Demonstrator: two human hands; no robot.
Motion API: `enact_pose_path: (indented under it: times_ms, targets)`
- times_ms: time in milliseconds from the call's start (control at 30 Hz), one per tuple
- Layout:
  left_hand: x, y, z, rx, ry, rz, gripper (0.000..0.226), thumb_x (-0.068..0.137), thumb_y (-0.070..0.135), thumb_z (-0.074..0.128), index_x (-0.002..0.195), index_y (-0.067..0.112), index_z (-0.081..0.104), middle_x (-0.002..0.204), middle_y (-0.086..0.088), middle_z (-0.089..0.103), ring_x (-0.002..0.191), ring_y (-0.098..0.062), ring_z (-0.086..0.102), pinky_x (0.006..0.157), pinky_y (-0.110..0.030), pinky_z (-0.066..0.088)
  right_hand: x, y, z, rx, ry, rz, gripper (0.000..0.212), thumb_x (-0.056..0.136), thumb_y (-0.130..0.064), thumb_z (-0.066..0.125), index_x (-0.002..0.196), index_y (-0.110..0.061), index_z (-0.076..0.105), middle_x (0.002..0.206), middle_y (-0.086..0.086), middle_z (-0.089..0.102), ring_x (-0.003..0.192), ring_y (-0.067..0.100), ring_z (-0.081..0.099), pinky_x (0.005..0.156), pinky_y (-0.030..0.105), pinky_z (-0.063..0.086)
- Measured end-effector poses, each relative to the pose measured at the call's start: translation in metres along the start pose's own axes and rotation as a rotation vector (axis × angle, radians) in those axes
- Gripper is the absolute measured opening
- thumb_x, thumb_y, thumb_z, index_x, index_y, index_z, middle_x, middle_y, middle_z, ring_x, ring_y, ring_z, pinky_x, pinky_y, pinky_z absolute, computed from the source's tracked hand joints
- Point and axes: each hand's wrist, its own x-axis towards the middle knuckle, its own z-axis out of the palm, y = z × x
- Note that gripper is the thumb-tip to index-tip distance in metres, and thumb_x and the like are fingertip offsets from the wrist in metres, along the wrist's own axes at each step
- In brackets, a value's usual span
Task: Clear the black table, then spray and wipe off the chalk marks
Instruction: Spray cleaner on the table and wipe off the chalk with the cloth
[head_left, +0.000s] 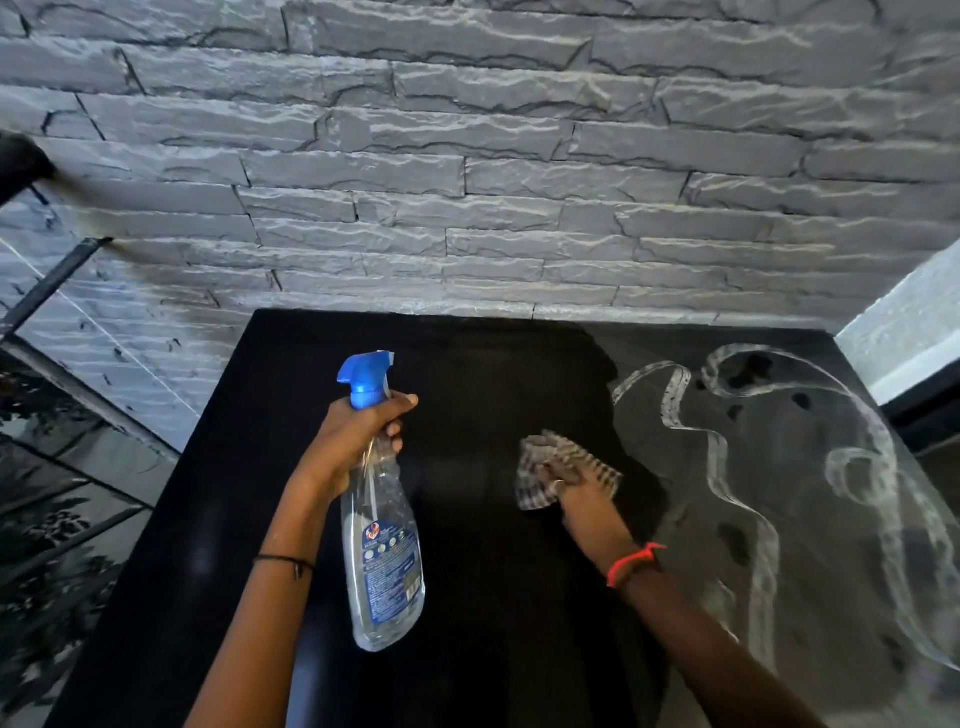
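Note:
The black table (483, 364) fills the lower view. Its left and middle part is dark and free of chalk. White chalk marks (722, 467) loop over a greyish, dusty right part, with a few dark wet spots among them. My left hand (358, 436) grips the neck of a clear spray bottle (382, 561) with a blue trigger head, held above the table's left half. My right hand (576, 488) presses a checked cloth (561, 462) flat on the table at the border between the dark area and the chalky area.
A grey stone-pattern wall (467, 182) rises right behind the table's far edge. At the left stands a glass panel with a dark metal frame (57, 280). A pale ledge (904, 338) sits at the far right corner.

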Motion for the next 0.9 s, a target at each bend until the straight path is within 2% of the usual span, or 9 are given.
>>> enact_pose_path:
  times_ms: [167, 267, 400, 467, 533, 600, 700, 800, 900]
  targets:
    - [-0.028, -0.013, 0.016, 0.007, 0.019, 0.023, 0.014, 0.084, 0.019, 0.072, 0.083, 0.014, 0.058, 0.053, 0.001, 0.046, 0.045, -0.013, 0.048, 0.045, -0.023, 0.044, -0.068, -0.074, 0.009, -0.172, -0.040, -0.301, 0.054, 0.055, -0.013, 0.071, 0.109, -0.020, 0.070, 0.115, -0.007, 0.067, 0.116, 0.012, 0.054, 0.113, 0.036, 0.012]
    - [-0.047, -0.021, 0.026, 0.012, 0.013, 0.030, 0.013, 0.084, 0.019, 0.071, 0.084, 0.013, 0.059, 0.053, 0.002, 0.046, 0.045, -0.012, 0.049, 0.046, -0.023, 0.044, -0.140, -0.074, 0.028, -0.200, -0.003, -0.359, 0.045, 0.072, -0.016, 0.043, 0.108, -0.021, 0.070, 0.109, -0.011, 0.069, 0.128, 0.017, 0.040, 0.114, 0.032, 0.007]
    - [-0.074, -0.031, 0.035, 0.014, 0.007, 0.031, 0.013, 0.084, 0.019, 0.071, 0.086, 0.013, 0.059, 0.054, 0.002, 0.047, 0.046, -0.012, 0.049, 0.047, -0.023, 0.045, -0.223, -0.030, 0.056, -0.235, 0.027, -0.350, 0.046, 0.103, -0.020, 0.012, 0.148, -0.023, 0.016, 0.139, -0.008, 0.045, 0.144, 0.022, 0.005, 0.118, 0.030, 0.001]
    - [-0.087, -0.036, 0.037, 0.027, 0.010, 0.030, 0.014, 0.084, 0.020, 0.071, 0.087, 0.014, 0.059, 0.055, 0.002, 0.048, 0.047, -0.012, 0.050, 0.048, -0.024, 0.046, -0.230, -0.010, 0.048, -0.251, 0.039, -0.281, 0.055, 0.098, -0.019, 0.026, 0.149, -0.027, 0.007, 0.153, -0.010, 0.020, 0.145, 0.021, -0.005, 0.117, 0.027, -0.001]
    - [-0.097, -0.040, 0.037, 0.035, 0.016, 0.026, 0.013, 0.084, 0.020, 0.071, 0.087, 0.015, 0.059, 0.055, 0.002, 0.048, 0.047, -0.011, 0.051, 0.048, -0.024, 0.047, -0.212, -0.008, 0.018, -0.212, 0.049, -0.229, 0.088, 0.066, -0.020, 0.057, 0.147, -0.024, 0.024, 0.144, -0.007, 0.041, 0.142, 0.026, 0.011, 0.115, 0.024, -0.003]
    - [-0.108, -0.047, 0.038, 0.035, 0.024, 0.018, 0.013, 0.084, 0.020, 0.071, 0.087, 0.015, 0.059, 0.055, 0.002, 0.048, 0.046, -0.011, 0.050, 0.048, -0.024, 0.046, -0.186, -0.018, 0.004, -0.157, 0.042, -0.179, 0.080, 0.039, -0.016, 0.063, 0.119, -0.017, 0.062, 0.113, -0.002, 0.068, 0.120, 0.021, 0.042, 0.115, 0.023, 0.007]
    - [-0.123, -0.057, 0.042, 0.031, 0.032, 0.014, 0.012, 0.084, 0.019, 0.071, 0.086, 0.015, 0.059, 0.056, 0.001, 0.047, 0.046, -0.012, 0.050, 0.048, -0.025, 0.045, -0.160, -0.054, -0.011, -0.092, -0.022, -0.201, 0.066, 0.028, -0.018, 0.086, 0.093, -0.016, 0.075, 0.098, -0.002, 0.073, 0.097, 0.020, 0.066, 0.093, 0.024, 0.046]
    - [-0.135, -0.066, 0.046, 0.020, 0.047, 0.011, 0.012, 0.084, 0.019, 0.071, 0.084, 0.016, 0.059, 0.056, 0.001, 0.047, 0.046, -0.013, 0.050, 0.049, -0.025, 0.045, -0.178, -0.094, 0.000, -0.170, 0.046, -0.297, 0.031, 0.064, -0.022, 0.058, 0.089, -0.022, 0.076, 0.096, -0.007, 0.073, 0.099, 0.013, 0.063, 0.096, 0.024, 0.041]
    - [-0.146, -0.073, 0.048, 0.020, 0.059, 0.012, 0.013, 0.084, 0.019, 0.071, 0.085, 0.015, 0.059, 0.055, 0.001, 0.048, 0.047, -0.013, 0.050, 0.049, -0.026, 0.046, -0.224, -0.101, 0.029, -0.284, -0.123, -0.349, 0.053, 0.075, -0.015, 0.029, 0.107, -0.021, 0.071, 0.114, -0.004, 0.068, 0.113, 0.017, 0.059, 0.112, 0.035, 0.011]
